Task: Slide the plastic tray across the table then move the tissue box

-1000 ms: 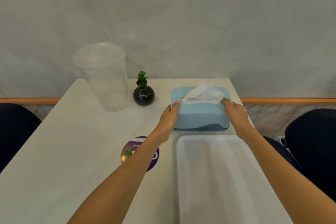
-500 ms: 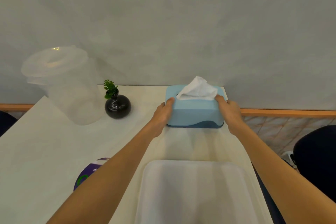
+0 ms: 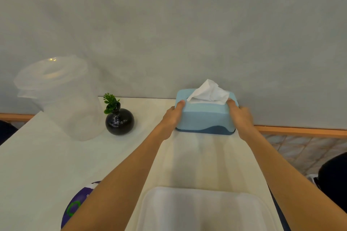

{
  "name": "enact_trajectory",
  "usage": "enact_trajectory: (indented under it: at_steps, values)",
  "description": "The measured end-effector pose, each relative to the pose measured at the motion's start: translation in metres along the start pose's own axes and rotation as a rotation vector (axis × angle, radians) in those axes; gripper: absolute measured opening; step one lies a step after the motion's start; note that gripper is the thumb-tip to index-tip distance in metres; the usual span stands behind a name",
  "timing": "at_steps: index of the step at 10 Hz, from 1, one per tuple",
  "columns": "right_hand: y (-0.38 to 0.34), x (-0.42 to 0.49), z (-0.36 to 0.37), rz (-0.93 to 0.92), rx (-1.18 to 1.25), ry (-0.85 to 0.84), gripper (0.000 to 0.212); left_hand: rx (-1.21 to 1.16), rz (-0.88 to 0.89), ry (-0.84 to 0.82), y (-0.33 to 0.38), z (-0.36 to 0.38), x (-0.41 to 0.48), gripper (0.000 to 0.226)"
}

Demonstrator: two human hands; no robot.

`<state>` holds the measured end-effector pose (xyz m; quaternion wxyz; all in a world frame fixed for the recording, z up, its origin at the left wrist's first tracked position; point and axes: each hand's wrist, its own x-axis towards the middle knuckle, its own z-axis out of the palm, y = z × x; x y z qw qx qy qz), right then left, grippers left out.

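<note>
Gripping the tissue box (image 3: 204, 116) at its ends, left hand (image 3: 171, 118) and right hand (image 3: 241, 118) clasp it.

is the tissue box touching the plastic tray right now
Apart. The head view shows a wide strip of bare table between the tissue box at the far edge and the plastic tray near the camera.
</note>
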<state>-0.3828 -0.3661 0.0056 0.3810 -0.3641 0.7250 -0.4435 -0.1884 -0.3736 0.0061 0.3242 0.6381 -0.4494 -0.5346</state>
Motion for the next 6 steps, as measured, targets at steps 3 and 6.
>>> enact_trajectory:
  at_steps: [3, 6]
  values:
    - [-0.001, 0.000, -0.007, -0.030, -0.046, -0.039, 0.056, -0.025, 0.025, 0.000, -0.002, 0.002, -0.012, 0.060]
    - [-0.024, -0.044, -0.024, -0.244, -0.194, 0.094, 0.050, 0.151, 0.121, 0.135, 0.005, -0.021, -0.061, 0.062]
